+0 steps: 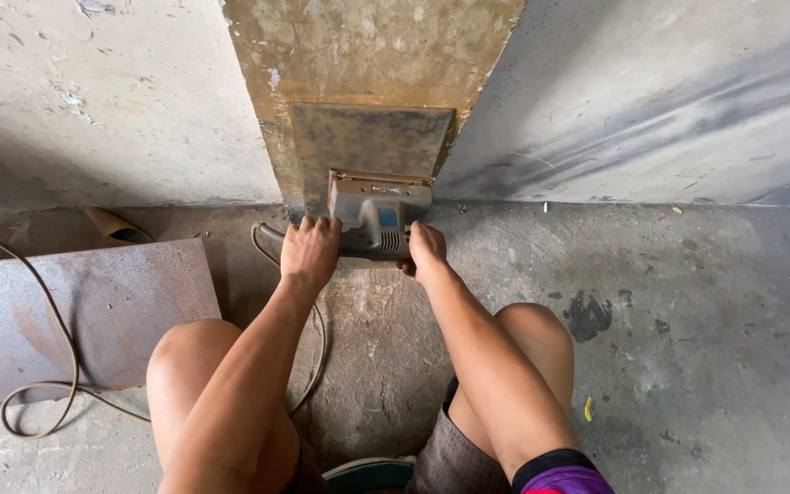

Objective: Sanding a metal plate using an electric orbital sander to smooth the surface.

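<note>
Both hands, left hand (pixel 311 249) and right hand (pixel 426 249), are wrapped around a grey power sander (pixel 378 212) pressed against a steel plate (pixel 372 139) at the wall's base; bare concrete floor (pixel 688 302) lies open rightward, a rusty sheet (pixel 93 311) leftward.

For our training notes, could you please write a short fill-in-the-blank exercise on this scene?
1. Both hands grip a grey power ____ pressed against the metal plate.
2. The plate leans on the ____ behind it.
3. A rusty metal sheet lies on the floor beside the person's ____ knee.
4. A loose ____ loops across that sheet.

Missing words: tool; wall; left; cable.
</note>
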